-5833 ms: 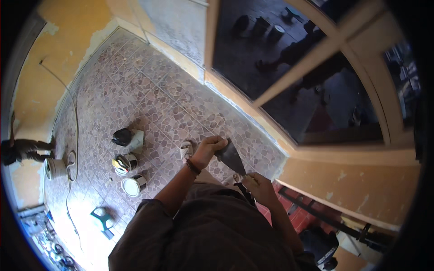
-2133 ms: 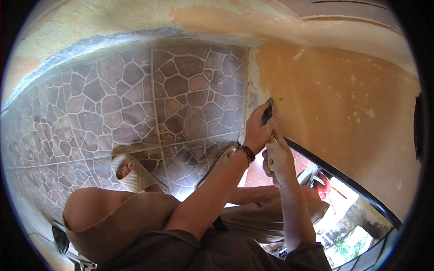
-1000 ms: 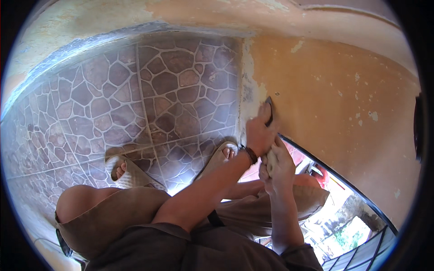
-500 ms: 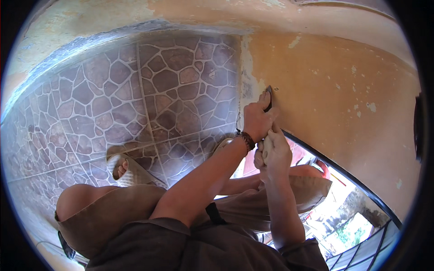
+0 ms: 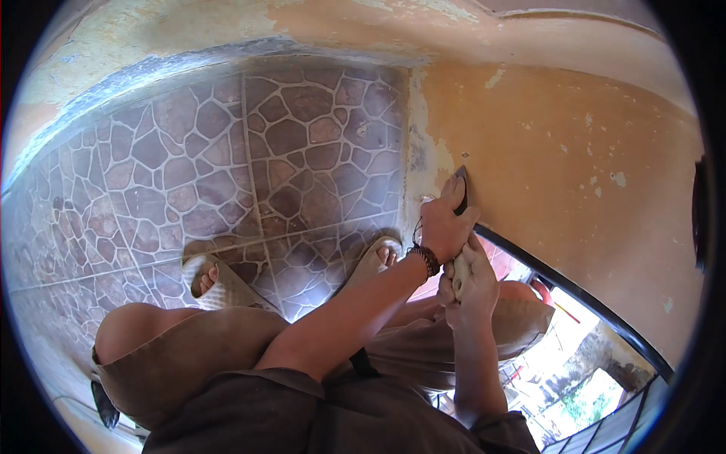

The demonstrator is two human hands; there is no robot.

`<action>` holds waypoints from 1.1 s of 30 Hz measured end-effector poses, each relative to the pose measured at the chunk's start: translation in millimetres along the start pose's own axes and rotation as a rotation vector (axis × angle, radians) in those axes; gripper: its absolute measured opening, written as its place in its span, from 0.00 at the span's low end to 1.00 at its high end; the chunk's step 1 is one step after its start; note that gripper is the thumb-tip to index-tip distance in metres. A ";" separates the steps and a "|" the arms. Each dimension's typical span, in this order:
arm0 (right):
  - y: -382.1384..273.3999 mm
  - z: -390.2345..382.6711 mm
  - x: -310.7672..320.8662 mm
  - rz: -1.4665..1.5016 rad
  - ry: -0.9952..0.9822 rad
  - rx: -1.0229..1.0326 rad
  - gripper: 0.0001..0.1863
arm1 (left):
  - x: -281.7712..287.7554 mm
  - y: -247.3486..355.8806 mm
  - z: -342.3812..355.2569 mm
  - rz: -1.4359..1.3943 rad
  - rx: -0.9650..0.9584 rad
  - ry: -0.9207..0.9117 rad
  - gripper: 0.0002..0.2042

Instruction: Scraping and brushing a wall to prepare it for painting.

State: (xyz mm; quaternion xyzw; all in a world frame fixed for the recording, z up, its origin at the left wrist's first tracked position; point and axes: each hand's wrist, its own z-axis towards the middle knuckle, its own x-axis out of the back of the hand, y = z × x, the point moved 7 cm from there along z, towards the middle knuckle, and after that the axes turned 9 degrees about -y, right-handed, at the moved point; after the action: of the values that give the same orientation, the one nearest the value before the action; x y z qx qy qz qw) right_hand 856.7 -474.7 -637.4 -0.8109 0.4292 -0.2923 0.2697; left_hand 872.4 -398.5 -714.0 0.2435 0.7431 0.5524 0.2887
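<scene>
Head view: a person crouches at the corner of a patterned stone-look floor (image 5: pixel 197 197), both hands on a dark-bladed scraper (image 5: pixel 463 193) just right of center in the frame. Half a second ago the blade's tip stood slightly above a small dark spot (image 5: pixel 465 154) on the orange wall (image 5: pixel 544 144); now it sits below that spot, and both hands have come down with it. The shift reads as one short stroke, with the work appearing to stay on the same patch, beside the pale, flaking strip (image 5: pixel 420 163) where wall meets floor. The left hand (image 5: pixel 445 225), a dark braided bracelet (image 5: pixel 428 259) at its wrist, is closed on the blade, its fingers laid together along the metal and the thumb bent in on the right; the far side of that grip is hidden. Below it, the right hand (image 5: pixel 478 280) is clamped in a fist around what looks like a pale handle (image 5: pixel 460 274), no gap showing between the fingers. The tip lies at the wall, though firm contact cannot be told. A black rail (image 5: pixel 571 287) slants toward the lower right; two beige sandals (image 5: pixel 227 289) stand left of the hands.
</scene>
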 end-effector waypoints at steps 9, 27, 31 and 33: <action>6.0 -5.8 -3.3 0.134 -0.013 -0.075 0.24 | 1.6 -7.2 9.9 -0.021 0.090 -0.096 0.23; -0.9 19.1 -37.7 0.211 0.006 -0.099 0.22 | 12.6 -20.4 37.6 -0.240 0.354 -0.386 0.27; -8.8 14.5 -25.7 0.145 -0.062 -0.124 0.22 | 7.3 -1.7 35.4 0.025 0.053 -0.167 0.26; -2.1 28.7 -26.3 0.189 0.084 -0.144 0.23 | 14.0 -9.8 45.9 -0.116 0.226 -0.268 0.20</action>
State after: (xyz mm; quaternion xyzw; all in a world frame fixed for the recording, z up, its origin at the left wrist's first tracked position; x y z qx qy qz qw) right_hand 866.0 -445.9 -662.0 -0.7711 0.5345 -0.2680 0.2190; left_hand 894.0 -360.3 -735.9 0.3026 0.7681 0.4106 0.3871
